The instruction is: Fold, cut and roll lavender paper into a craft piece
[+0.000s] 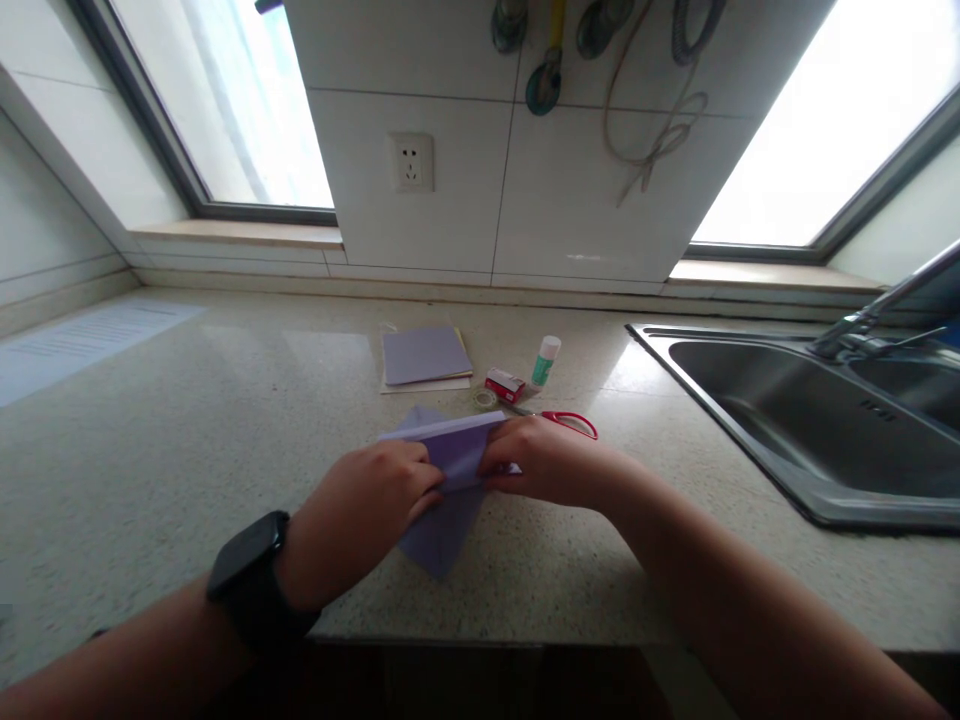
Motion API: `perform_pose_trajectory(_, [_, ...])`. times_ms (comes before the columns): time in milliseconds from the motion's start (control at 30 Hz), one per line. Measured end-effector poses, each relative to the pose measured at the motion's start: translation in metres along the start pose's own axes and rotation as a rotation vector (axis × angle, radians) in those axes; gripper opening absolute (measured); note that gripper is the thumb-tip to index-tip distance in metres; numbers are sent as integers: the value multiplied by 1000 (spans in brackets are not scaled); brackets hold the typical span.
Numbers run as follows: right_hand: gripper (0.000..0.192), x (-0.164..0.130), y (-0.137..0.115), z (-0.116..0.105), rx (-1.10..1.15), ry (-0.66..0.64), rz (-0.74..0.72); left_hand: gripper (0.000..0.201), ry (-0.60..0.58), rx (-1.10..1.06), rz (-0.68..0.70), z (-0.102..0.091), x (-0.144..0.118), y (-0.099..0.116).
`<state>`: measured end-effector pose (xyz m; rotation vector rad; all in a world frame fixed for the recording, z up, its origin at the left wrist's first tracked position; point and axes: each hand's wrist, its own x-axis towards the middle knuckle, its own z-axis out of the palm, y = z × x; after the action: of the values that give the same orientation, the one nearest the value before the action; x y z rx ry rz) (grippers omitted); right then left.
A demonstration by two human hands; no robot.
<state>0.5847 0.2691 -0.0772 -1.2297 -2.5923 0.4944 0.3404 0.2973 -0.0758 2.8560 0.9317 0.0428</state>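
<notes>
Fingers of both hands are closed on the paper (452, 450): left hand (360, 515) pinches its near fold, right hand (544, 460) pins the right end, apparently to hold the crease flat. It lies on the counter (150, 450) just before me, scissors (574, 422) touching behind my right hand. Folded top edge runs left to right; long axis runs away from me, its point toward me.

Lilac folded paper (450, 455); red-handled scissors (568, 421); speckled beige counter (187, 450).
</notes>
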Motion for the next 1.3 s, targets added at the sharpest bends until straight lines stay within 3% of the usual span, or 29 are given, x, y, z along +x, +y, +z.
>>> perform_pose_trajectory(200, [10, 1, -3, -1, 3, -24, -15, 16, -13, -65, -36, -1, 0, 2])
perform_pose_trajectory(567, [14, 2, -7, -2, 72, -63, 114, 16, -24, -162, -60, -1, 3, -7])
perform_pose_trajectory(1067, [21, 4, 3, 4, 127, -41, 89, 23, -30, -256, -23, -3, 7, -15])
perform_pose_trajectory(1300, [20, 5, 2, 4, 58, 14, 72, 26, -17, -180, -17, -3, 8, -16])
